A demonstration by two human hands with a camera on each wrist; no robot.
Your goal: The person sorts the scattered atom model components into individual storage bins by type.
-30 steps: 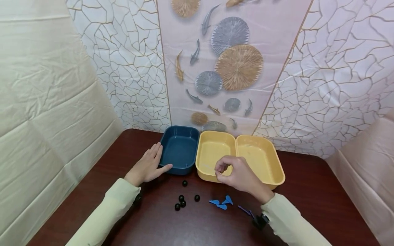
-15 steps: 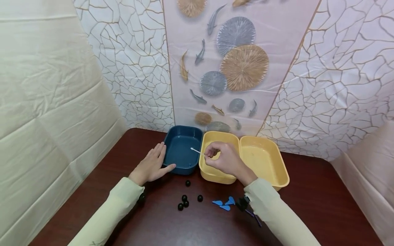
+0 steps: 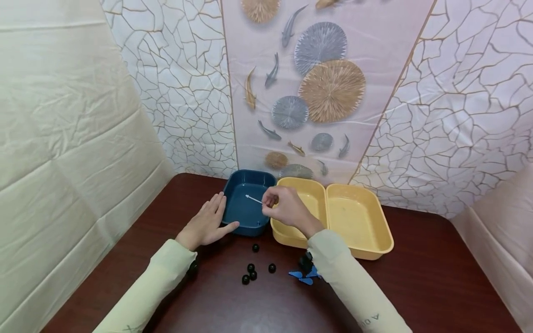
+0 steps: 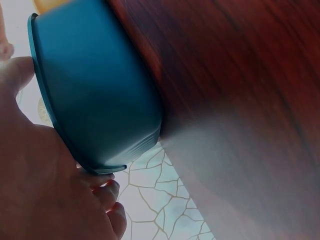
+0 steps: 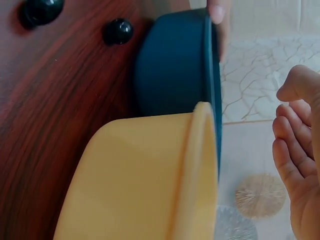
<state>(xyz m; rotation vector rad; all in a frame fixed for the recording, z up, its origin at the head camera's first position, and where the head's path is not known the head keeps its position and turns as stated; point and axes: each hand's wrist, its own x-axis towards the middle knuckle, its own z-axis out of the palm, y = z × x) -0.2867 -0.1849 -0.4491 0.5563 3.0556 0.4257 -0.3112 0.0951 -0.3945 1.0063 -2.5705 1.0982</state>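
Note:
My right hand (image 3: 287,208) pinches a thin white stick with an arrow-like tip (image 3: 254,199) between thumb and forefinger. The stick points left over the dark blue bin (image 3: 245,232); in the right wrist view the hand (image 5: 302,155) shows at the edge and the stick does not show. My left hand (image 3: 204,224) rests on the blue bin's left rim with its fingers extended and thumb at the front corner. From the left wrist, that hand (image 4: 50,185) lies along the rim of the bin (image 4: 100,85). A tiny dark piece (image 3: 258,223) is inside the bin.
Two yellow bins, one (image 3: 287,237) beside the blue bin and one (image 3: 372,253) farther right, stand against the patterned backdrop. Several black balls (image 3: 251,268) lie on the dark wooden table (image 3: 208,296). Blue teardrop-shaped pieces (image 3: 306,280) lie partly behind my right forearm.
My right hand has moved left from above the yellow bins to the blue bin's right edge, bringing the white stick over it. The purple sticks are now hidden behind the forearm. My left hand stays put.

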